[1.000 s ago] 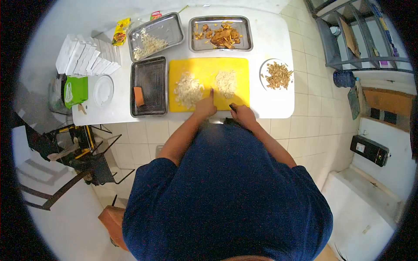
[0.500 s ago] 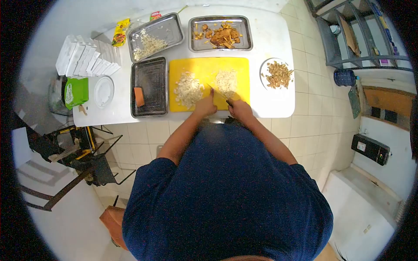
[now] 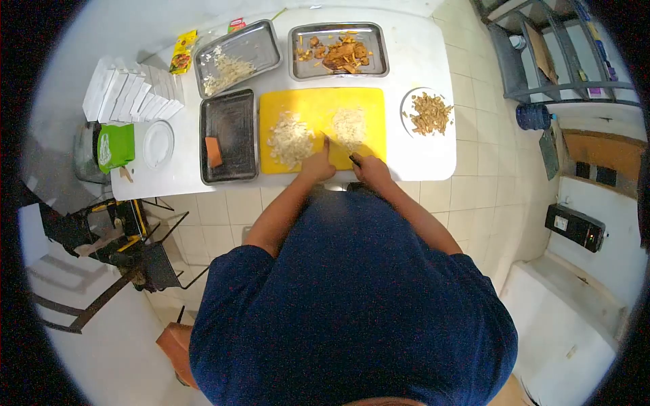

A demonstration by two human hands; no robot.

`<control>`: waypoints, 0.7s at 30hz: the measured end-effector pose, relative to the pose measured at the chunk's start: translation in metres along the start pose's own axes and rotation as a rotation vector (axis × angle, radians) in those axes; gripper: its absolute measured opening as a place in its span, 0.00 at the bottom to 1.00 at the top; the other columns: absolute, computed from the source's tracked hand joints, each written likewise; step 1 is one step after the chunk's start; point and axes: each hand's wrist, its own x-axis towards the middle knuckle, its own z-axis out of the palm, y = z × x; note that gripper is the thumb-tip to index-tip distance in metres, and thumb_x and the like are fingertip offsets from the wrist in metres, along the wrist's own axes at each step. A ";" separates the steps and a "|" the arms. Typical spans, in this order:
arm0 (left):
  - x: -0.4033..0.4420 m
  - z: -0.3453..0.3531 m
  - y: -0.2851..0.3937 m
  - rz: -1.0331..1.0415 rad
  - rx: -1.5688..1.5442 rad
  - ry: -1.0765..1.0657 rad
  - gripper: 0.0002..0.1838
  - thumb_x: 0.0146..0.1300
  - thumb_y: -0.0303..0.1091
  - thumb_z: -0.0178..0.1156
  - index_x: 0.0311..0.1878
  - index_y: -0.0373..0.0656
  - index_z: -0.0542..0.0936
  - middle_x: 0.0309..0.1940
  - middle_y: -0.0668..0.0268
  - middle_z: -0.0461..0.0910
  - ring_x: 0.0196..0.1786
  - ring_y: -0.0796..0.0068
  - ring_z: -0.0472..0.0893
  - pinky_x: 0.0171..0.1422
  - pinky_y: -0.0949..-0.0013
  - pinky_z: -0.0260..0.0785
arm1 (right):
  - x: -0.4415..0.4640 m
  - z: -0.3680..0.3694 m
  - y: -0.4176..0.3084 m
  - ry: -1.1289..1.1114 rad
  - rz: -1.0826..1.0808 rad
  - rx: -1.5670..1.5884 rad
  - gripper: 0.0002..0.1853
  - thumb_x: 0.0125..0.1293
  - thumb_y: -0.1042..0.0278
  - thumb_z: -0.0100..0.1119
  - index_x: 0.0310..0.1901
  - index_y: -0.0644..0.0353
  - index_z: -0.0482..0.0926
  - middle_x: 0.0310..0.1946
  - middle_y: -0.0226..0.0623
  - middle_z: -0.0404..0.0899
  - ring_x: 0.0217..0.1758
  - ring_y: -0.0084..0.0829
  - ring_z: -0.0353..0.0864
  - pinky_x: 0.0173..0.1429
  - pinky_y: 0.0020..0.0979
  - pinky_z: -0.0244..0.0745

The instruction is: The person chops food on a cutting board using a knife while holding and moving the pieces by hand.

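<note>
On the yellow cutting board [image 3: 323, 97] lie two heaps of chopped pale food, a larger left heap [image 3: 291, 141] and a finer right heap [image 3: 349, 126]. My right hand [image 3: 371, 170] is closed round the dark handle of a knife [image 3: 342, 150], whose blade slants up and left between the heaps. At the board's near edge, my left hand [image 3: 318, 165] has its index finger stretched forward beside the blade's tip. Whether that finger touches the blade is too small to tell. The other left fingers look curled, with nothing visible in them.
A dark tray [image 3: 229, 108] with an orange-brown block [image 3: 214, 152] adjoins the board's left. Behind stand a tray of pale pieces [image 3: 272, 57] and a tray of browned pieces [image 3: 292, 68]. A plate [image 3: 407, 120] of brown pieces is at right; white boxes [image 3: 101, 91] stand left.
The view has shifted slightly, so the table appears a little further left. Both hands and the knife keep nearly the same place over the board. The heaps look unchanged.
</note>
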 end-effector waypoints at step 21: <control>0.003 0.000 -0.005 0.028 -0.051 0.033 0.55 0.50 0.39 0.58 0.75 0.45 0.33 0.42 0.43 0.80 0.44 0.45 0.82 0.49 0.52 0.75 | -0.003 0.001 0.001 0.046 -0.094 -0.049 0.15 0.64 0.59 0.52 0.49 0.54 0.77 0.27 0.50 0.80 0.32 0.52 0.81 0.36 0.51 0.75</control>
